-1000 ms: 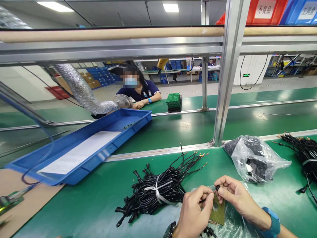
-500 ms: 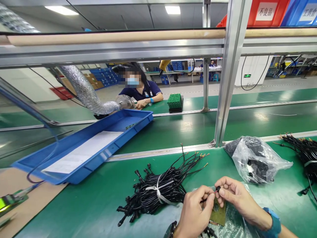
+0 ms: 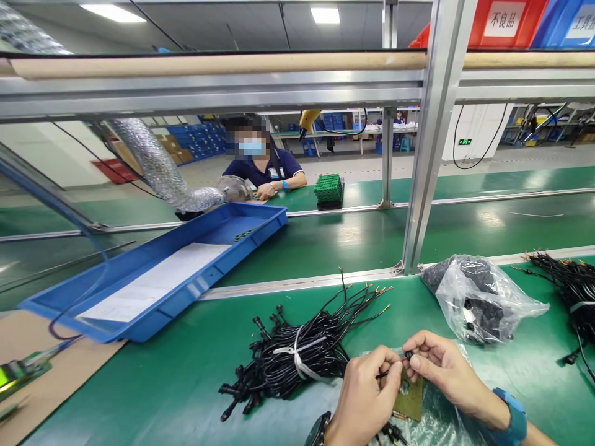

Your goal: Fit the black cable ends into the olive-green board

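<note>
Green workbench [image 3: 186, 375] up front, aluminium post [image 3: 430, 142] right of centre, red bin [image 3: 502, 25] on the shelf at top right. Masked co-worker [image 3: 267, 170] seated across the line, near green stack [image 3: 328, 188].

Pinched between thumb and forefinger of left hand [image 3: 365, 396]: black cable [image 3: 382, 375], with a bit of red wire [image 3: 403, 360] showing at the tips. Pinched likewise in right hand [image 3: 446, 368]: small black connector [image 3: 408, 355], right beside the left fingertips. Other right fingers curled loosely. Cannot tell whether wire seated in connector, too small and partly covered.

Under both hands: olive pad [image 3: 413, 399] on clear plastic sheet [image 3: 444, 412]. Just left of left hand: cable bundle [image 3: 279, 371] with white tie [image 3: 295, 353] round its middle, connectors toward lower left, stripped ends toward upper right. Beyond right hand: clear bag [image 3: 483, 297] of black parts. Far right: second bundle [image 3: 569, 282]. At left: blue tray [image 3: 232, 259], tilted, holding white paper [image 3: 153, 285].
</note>
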A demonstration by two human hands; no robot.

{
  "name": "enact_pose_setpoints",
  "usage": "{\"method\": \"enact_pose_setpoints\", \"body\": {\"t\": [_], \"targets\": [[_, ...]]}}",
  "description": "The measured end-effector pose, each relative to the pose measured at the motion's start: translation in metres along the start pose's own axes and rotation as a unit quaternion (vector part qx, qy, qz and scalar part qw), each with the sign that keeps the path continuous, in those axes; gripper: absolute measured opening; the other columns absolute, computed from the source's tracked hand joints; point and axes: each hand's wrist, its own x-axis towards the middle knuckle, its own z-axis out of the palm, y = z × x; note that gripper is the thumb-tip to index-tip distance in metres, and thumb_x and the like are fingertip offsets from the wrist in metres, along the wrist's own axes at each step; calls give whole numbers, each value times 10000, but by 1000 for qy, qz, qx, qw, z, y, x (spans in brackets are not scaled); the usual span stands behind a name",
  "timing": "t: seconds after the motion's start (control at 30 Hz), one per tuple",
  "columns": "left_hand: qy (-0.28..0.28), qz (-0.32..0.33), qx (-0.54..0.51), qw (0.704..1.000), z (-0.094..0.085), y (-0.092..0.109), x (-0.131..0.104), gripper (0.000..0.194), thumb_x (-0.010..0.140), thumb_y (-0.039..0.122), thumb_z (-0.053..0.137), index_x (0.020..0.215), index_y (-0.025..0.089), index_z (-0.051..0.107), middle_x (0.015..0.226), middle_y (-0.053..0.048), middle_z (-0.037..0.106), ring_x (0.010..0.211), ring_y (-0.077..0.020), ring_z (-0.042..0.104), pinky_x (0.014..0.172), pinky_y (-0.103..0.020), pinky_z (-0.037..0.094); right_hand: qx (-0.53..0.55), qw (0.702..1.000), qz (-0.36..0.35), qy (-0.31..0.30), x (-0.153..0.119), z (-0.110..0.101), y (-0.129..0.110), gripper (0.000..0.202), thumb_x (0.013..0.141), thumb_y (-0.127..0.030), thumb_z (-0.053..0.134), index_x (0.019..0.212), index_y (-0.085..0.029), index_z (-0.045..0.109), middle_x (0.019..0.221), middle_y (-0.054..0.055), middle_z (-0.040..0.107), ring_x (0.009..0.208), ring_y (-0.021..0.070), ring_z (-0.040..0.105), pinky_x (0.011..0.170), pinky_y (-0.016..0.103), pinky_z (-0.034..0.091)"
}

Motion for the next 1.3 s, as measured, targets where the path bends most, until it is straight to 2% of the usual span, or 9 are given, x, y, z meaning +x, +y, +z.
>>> {"method": "enact_pose_setpoints", "body": {"t": [0.4, 0.57, 0.7, 0.8, 0.93, 1.1, 1.23, 1.3], "targets": [[-8, -26, 7, 1000, -2, 3, 2, 224, 930, 234, 501, 723, 190, 578, 565, 32, 534, 501, -91, 441, 500, -202, 314, -32, 999, -14, 16, -2, -3, 6, 377, 907, -508, 789, 1035, -170, 683, 863, 43, 682, 789, 184, 640, 755, 291, 524], [8, -20, 21, 1000, 0, 8, 2, 174, 878, 188, 531, 709, 196, 575, 552, 50, 511, 505, -89, 428, 533, -223, 300, -103, 994, -24, 24, -6, -11, 14, 332, 948, -510, 729, 1063, -202, 687, 949, 57, 701, 851, 212, 675, 793, 301, 548], [-9, -29, 33, 999, 1, 9, 3, 126, 851, 169, 552, 731, 204, 565, 560, 57, 522, 513, -95, 450, 544, -234, 298, -264, 958, -112, 12, -7, -19, 15, 201, 1026, -418, 628, 1092, -243, 701, 1034, 58, 710, 937, 223, 675, 842, 295, 530], [-20, -31, 24, 999, 0, 10, 3, 111, 858, 178, 561, 751, 207, 566, 575, 55, 530, 526, -103, 469, 554, -242, 308, -319, 936, -151, -4, -7, -18, 7, 157, 1049, -364, 588, 1089, -258, 696, 1017, 38, 713, 920, 204, 671, 828, 272, 515], [-18, -8, 29, 999, -1, 10, 0, 81, 872, 184, 580, 800, 217, 594, 596, 56, 537, 550, -119, 493, 571, -256, 321, -291, 951, -106, -1, -6, -12, -1, 207, 1043, -414, 592, 1075, -233, 688, 1009, 43, 718, 926, 208, 675, 840, 280, 516], [17, 85, 116, 989, 0, 3, -6, 59, 957, 219, 577, 935, 241, 627, 734, 38, 634, 656, -153, 604, 642, -289, 355, -177, 984, -33, 15, -4, -8, 0, 338, 989, -519, 664, 1055, -187, 674, 949, 58, 698, 858, 209, 653, 791, 295, 523], [47, 157, 169, 972, 2, 2, -6, 192, 1061, 327, 466, 977, 237, 614, 801, 17, 672, 696, -165, 649, 651, -301, 383, -110, 994, -13, 21, -4, -7, -1, 396, 940, -553, 726, 1031, -171, 675, 886, 50, 687, 805, 193, 640, 753, 288, 521], [64, 190, 201, 959, 1, 3, -5, 240, 1079, 325, 422, 964, 231, 612, 775, 11, 657, 655, -162, 628, 626, -305, 379, -84, 996, -5, 16, -3, -5, -3, 416, 923, -563, 746, 1015, -165, 672, 841, 44, 682, 766, 184, 637, 732, 284, 519]]}}
